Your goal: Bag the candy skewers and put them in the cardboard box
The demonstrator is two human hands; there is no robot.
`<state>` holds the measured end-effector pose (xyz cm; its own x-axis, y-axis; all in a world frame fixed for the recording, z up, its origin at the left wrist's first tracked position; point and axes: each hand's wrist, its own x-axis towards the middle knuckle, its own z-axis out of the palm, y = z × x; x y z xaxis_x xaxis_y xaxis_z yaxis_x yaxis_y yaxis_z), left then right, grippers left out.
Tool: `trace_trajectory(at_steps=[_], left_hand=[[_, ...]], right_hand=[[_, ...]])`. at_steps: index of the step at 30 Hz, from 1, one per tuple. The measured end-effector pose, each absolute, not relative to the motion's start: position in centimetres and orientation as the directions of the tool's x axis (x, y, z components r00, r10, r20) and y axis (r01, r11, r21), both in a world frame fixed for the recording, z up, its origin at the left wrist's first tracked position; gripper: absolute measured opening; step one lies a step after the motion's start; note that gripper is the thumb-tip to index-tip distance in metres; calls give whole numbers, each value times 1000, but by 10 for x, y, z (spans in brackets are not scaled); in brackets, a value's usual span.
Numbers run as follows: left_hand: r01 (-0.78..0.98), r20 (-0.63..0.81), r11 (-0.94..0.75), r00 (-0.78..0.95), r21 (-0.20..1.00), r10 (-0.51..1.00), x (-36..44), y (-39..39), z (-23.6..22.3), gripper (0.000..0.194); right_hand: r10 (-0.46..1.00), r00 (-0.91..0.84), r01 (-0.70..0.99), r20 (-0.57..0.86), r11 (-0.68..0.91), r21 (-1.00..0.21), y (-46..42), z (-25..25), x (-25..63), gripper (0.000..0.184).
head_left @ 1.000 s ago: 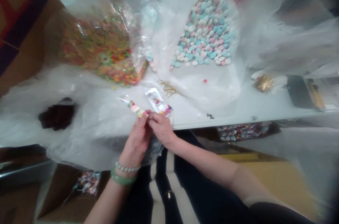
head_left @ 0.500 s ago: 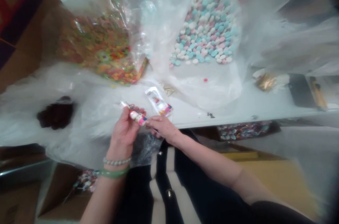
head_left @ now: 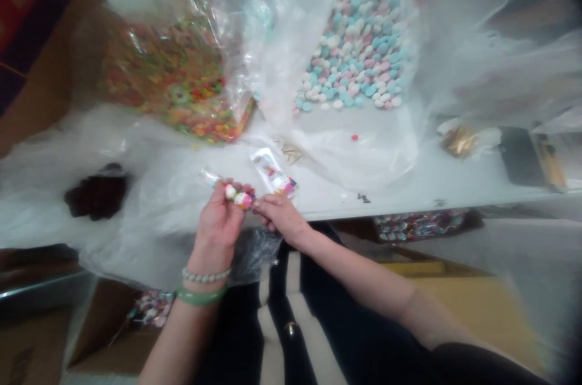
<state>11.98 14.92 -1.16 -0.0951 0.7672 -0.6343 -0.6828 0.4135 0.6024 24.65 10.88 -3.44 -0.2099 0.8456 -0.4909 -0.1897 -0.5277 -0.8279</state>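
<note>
My left hand (head_left: 219, 219) is closed round a small clear packet of candies (head_left: 231, 192), which sticks out up and to the left past the fingers. Fingertips of my right hand (head_left: 280, 216) are pinched at the packet's right end. A second filled packet (head_left: 274, 173) lies flat on the white table (head_left: 436, 182) just above my right hand. A few thin gold twist ties (head_left: 290, 153) lie beyond it.
A big clear bag of orange, red and green candies (head_left: 182, 85) lies at the back left. A bag of pastel blue, pink and white candies (head_left: 359, 51) lies at the back centre. A dark lump (head_left: 96, 194) sits on plastic at the left. Cardboard boxes stand below.
My left hand has shifted left and turned, wrapping round the packet. My right hand stays pinched at its end. The view has drifted slightly.
</note>
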Motion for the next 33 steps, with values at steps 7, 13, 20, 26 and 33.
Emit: trace_trajectory(at_steps=[7,13,20,26,33], left_hand=[[-621,-537,364,-110,694,836,117,144,-17,7],[-592,-498,388,-26,706,867,124,134,-25,18],[-387,-633,584,0,713,774,114,125,-33,36],[-283,-645,631,54,723,763,113,122,-34,30],[-103,-589,601,124,793,798,113,112,-32,25]], right_hand=[[902,-167,-114,-397,-418,-902,106,-41,240,11],[948,-75,-89,-309,-315,-945,112,-46,233,15],[962,-96,53,-257,-253,-966,107,-42,249,11],[987,-109,330,-115,-73,-941,100,-50,251,15],[997,-7,389,-80,-72,-918,102,-60,248,37]])
